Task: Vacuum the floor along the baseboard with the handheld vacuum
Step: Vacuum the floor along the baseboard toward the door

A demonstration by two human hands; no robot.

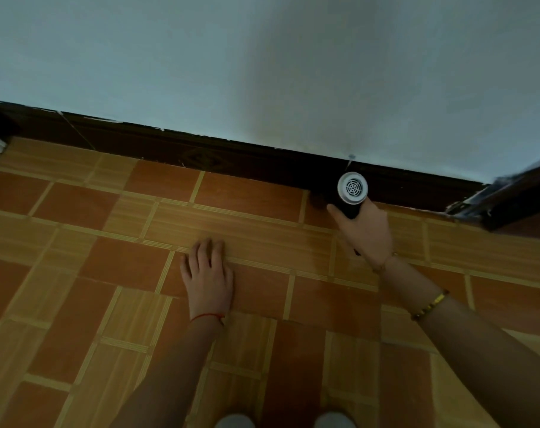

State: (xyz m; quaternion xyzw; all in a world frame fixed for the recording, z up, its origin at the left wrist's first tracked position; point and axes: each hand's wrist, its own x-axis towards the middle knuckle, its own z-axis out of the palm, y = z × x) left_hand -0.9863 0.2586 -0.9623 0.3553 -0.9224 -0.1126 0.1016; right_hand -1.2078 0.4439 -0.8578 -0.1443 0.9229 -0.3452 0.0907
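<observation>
The right hand (367,230) has its fingers curled round the dark body of the handheld vacuum (352,193), whose round white vented end faces up toward the camera. The nozzle end points down into the angle where the tiled floor (247,196) meets the dark baseboard (262,162); the tip itself is lost in shadow, so whether it touches the tiles cannot be told. The left hand (208,273) lies flat on the floor with its fingers straight and spread, holding nothing, well apart from the vacuum and bracing the body.

The step in hand looks like a pass along the wall edge. To do it well, the nozzle should probably stay low and tight against the baseboard, moving slowly and steadily sideways so the seam is covered without gaps. The propping hand likely needs to shift along as the reach grows. The dark door frame (509,202) at the right is a corner worth working into carefully.
</observation>
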